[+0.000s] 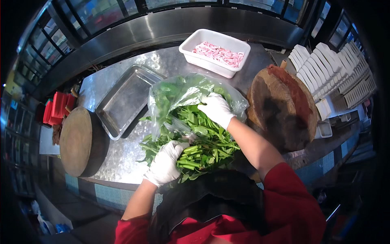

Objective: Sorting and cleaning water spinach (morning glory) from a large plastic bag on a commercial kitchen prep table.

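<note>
A large heap of leafy green vegetables with cut stems (210,143) lies at the front of the steel table, partly inside a clear plastic bag (189,87). My left hand (167,161), in a white glove, grips a bundle of the greens, whose pale cut stem ends (190,157) stick out to its right. Higher up, my right hand (218,109), gloved too, is closed over the bag's mouth edge, with leaves around the fingers. Its fingertips are partly hidden among plastic and greens.
An empty steel tray (125,100) sits left of the bag. Round wooden chopping blocks stand at left (76,141) and right (259,100). Behind is a white tub (210,65) holding pink-and-white strips. Stacked white containers (323,70) fill the far right; red containers (59,105) stand left.
</note>
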`<state>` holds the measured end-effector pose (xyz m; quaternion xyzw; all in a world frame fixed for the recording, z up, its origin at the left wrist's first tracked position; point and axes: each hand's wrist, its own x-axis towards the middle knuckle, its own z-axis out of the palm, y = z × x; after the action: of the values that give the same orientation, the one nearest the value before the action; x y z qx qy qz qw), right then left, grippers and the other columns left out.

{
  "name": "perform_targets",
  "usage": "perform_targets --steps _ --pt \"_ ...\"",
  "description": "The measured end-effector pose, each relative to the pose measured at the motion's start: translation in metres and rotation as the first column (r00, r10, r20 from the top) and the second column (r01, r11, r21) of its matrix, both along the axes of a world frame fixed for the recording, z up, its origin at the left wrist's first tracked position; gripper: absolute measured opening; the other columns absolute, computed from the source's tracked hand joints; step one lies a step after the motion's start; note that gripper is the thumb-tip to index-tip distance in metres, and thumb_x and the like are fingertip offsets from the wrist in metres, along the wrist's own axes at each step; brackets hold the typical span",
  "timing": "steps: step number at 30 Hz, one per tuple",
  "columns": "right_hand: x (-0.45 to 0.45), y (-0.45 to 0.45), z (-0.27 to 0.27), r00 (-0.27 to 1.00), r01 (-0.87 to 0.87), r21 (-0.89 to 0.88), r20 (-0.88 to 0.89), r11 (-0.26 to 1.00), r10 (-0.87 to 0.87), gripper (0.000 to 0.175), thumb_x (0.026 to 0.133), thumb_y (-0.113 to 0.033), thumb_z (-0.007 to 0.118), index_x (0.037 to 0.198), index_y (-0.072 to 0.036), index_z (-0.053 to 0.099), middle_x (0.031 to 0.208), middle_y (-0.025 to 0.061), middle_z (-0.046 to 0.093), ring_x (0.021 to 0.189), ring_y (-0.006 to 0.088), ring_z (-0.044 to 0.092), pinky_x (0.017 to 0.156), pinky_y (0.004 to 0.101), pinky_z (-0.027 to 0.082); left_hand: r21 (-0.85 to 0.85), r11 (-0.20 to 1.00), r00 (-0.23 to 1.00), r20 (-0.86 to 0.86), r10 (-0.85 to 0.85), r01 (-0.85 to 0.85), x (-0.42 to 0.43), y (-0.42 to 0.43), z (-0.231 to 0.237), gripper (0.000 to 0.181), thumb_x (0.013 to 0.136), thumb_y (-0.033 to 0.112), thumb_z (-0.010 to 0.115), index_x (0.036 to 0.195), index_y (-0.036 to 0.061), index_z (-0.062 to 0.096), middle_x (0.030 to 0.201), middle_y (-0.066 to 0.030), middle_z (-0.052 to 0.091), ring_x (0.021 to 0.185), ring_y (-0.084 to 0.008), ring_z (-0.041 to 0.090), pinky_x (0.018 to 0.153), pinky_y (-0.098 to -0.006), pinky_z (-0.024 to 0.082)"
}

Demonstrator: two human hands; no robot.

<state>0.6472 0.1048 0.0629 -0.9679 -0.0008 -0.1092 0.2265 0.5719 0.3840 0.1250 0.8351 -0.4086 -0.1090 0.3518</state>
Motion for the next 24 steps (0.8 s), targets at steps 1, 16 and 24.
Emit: perform_targets --steps 1,16,24 --pt "-0.005 -0.003 -0.003 0.998 -0.062 0.019 -0.001 0.998 0.062 0.023 0.088 -0.028 0.065 0.089 -0.006 0.072 0.096 0.0177 0.067 0.095 0.0364 0.063 0.086 0.0477 0.050 0.000 1.000 1.000 0.001 0.005 -0.005 0.001 0.001 0.000 0.062 0.065 0.004 0.077 0.125 0.0082 0.063 0.117 -0.0182 0.056 0.110 -0.0397 0.057 0.095 -0.0427 0.048" --pt "-0.118 0.022 0.039 0.813 -0.533 0.078 0.323 0.843 0.484 0.014 0.090 -0.012 0.066 0.103 -0.006 0.068 0.096 0.0102 0.067 0.085 0.0278 0.068 0.074 0.0382 0.055 0.151 0.951 0.920 0.250 -0.301 0.270 0.018 -0.020 0.009 0.056 0.064 0.005 0.070 0.119 0.0017 0.061 0.126 -0.0166 0.057 0.121 -0.0379 0.054 0.118 -0.0487 0.034" --pt "-0.114 0.018 0.042 0.988 0.087 0.919 -0.130 0.385 0.088 0.014 0.089 0.006 0.055 0.085 -0.001 0.066 0.074 0.0067 0.065 0.069 0.0135 0.063 0.065 0.0288 0.051 0.088 0.974 0.950 0.218 -0.223 0.209 0.000 -0.009 -0.017 0.069 0.059 0.013 0.079 0.126 0.0080 0.060 0.125 -0.0174 0.057 0.115 -0.0391 0.056 0.100 -0.0441 0.046"
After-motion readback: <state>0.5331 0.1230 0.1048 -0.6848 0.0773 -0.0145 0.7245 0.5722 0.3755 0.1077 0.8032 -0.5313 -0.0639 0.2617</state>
